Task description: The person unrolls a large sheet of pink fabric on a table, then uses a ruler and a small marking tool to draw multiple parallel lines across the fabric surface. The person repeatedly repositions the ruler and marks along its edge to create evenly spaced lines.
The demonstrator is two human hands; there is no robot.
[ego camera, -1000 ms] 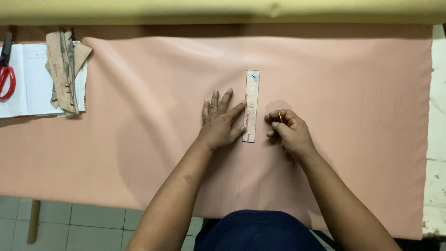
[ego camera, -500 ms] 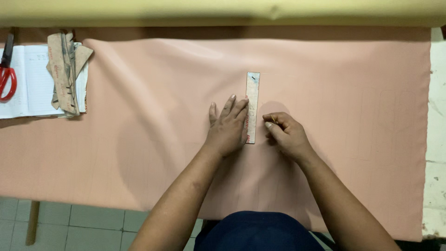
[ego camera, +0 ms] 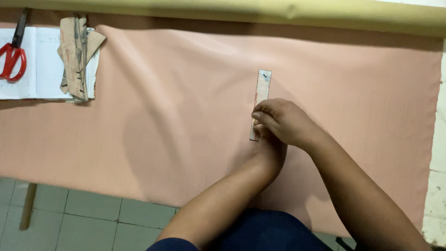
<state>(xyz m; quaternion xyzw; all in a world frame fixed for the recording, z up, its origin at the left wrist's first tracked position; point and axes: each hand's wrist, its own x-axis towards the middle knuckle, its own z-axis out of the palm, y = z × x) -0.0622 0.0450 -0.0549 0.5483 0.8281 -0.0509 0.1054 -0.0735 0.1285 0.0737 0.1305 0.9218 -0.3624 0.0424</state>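
- Pink fabric (ego camera: 162, 116) covers the table across nearly the whole frame; its near edge hangs over a tiled floor (ego camera: 93, 218) at lower left.
- Roll of yellowish cloth (ego camera: 232, 9) lies along the top edge of the frame, long axis left to right.
- Upper left of frame: open white notebook (ego camera: 42, 65), rectangular, with ruled pages, lying flat on the fabric.
- Red-handled scissors (ego camera: 11, 56) rest on the notebook's left part, handles toward the viewer, blades toward the top edge.
- Brown paper pattern pieces (ego camera: 76, 58), creased and irregular, lie on the notebook's right part, partly over its edge.
- Ruler (ego camera: 262, 90): narrow, pale, with a small dark mark near its far end. It lies flat on the fabric, right of centre. Long axis runs nearly top to bottom of the frame, far end tipped slightly right. Its lower part is covered by the hands.
- Right hand (ego camera: 283, 121) lies over the ruler's lower half, fingers curled close and pinched together on something small and yellowish at the ruler's edge; what it is cannot be told.
- Left hand (ego camera: 272, 148) sits under and just below the right hand, at the ruler's near end; its fingers are hidden, so their spread cannot be told.
- The forearms cross near the wrists.
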